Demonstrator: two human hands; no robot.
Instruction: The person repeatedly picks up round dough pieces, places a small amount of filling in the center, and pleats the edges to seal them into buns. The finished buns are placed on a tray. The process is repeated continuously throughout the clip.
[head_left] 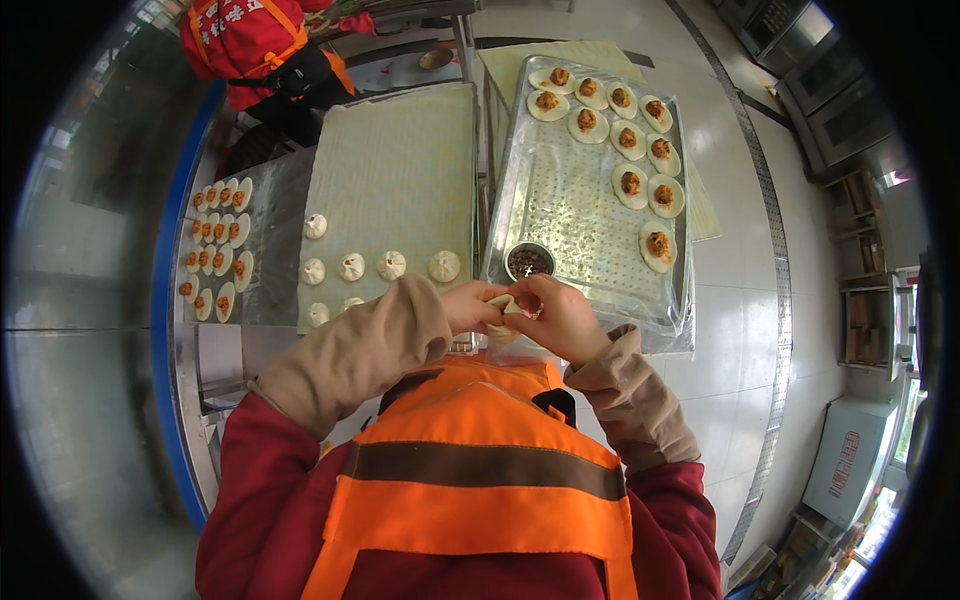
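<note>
Both hands meet in front of my chest around one bun (506,312), its dough partly hidden by the fingers. My left hand (474,306) supports it from the left with bent fingers. From the right, my right hand (556,316) pinches the dough edge. Just beyond them a small round metal bowl (530,262) with dark contents sits on a perforated metal tray (560,215). Several flat dough rounds topped with orange-brown filling (586,124) lie along the tray's far and right sides. Left of it, pleated closed buns (392,265) rest on a cloth-lined tray (395,170).
More filled dough rounds (222,230) lie in rows on a surface at the far left. Another person in red with an orange apron (250,45) stands at the back left. A tiled floor (735,300) runs along the right, with shelves (866,310) beyond it.
</note>
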